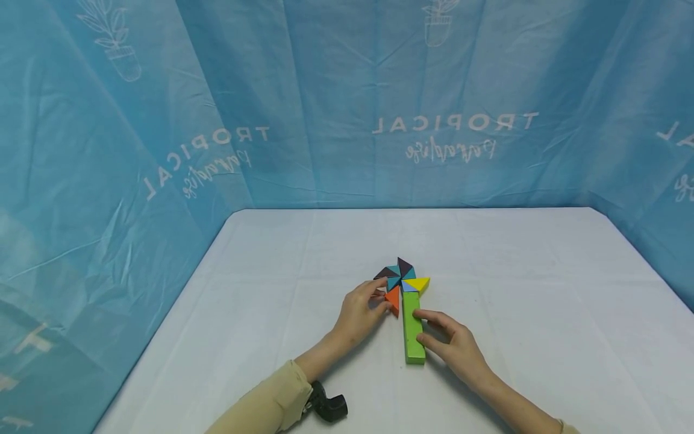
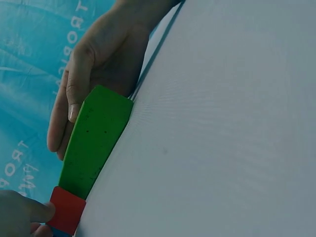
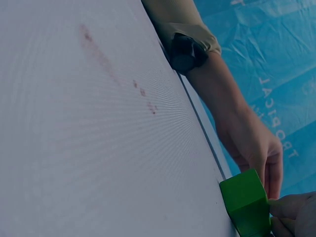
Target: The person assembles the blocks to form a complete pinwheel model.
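On the white table lies a pinwheel of small triangular blocks (image 1: 401, 269) in dark, teal, light blue and yellow. A long green block (image 1: 412, 328) runs from it towards me. My left hand (image 1: 360, 311) pinches an orange-red triangular block (image 1: 394, 299) between thumb and fingers, left of the green block's far end. In the left wrist view the thumb lies on that red block (image 2: 68, 210), which hides part of the fingers. My right hand (image 1: 455, 346) touches the right edge of the green block with extended thumb and index fingertips; its other fingers are partly hidden.
The white tabletop (image 1: 515, 259) extends around the blocks. Blue printed cloth (image 1: 347, 120) hangs behind and at the sides. A black device (image 1: 329, 405) sits at the left wrist below a beige sleeve (image 1: 271, 395).
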`<state>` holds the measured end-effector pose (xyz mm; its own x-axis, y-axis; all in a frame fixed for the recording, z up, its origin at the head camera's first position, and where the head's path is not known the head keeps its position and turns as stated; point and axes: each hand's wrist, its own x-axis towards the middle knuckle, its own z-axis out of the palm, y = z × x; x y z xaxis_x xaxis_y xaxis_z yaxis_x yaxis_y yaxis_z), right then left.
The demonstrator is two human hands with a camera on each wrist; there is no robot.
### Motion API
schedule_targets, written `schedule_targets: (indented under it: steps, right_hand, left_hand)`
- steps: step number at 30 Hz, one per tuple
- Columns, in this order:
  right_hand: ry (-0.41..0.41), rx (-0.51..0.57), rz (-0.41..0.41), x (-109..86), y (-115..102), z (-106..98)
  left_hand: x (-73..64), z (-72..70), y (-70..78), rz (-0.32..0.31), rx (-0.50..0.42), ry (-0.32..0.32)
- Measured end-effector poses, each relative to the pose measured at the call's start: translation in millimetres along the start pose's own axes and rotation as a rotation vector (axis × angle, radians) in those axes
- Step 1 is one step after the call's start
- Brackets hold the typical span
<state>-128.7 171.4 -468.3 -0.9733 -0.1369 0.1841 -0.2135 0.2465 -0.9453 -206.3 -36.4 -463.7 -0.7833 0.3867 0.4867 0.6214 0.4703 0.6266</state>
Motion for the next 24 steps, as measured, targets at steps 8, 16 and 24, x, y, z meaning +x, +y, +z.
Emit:
schedule_targets:
  steps: [8,16,24]
  right_hand:
    - [-0.008,-0.002,-0.005,0.5,2.8,-0.6]
    - [-0.017,0.003,-0.003,-0.1,3.7,0.2]
    - [-0.013,-0.006,-0.006,1.2,3.6,-0.2]
  left_hand:
    - [6.7,-0.1,-4.9,-0.007,-0.025,-0.009]
    - [12.3,2.9,-8.8,0.002,-0.037,-0.001]
    - [14.1,3.9,-10.0,0.002,-0.03,-0.002]
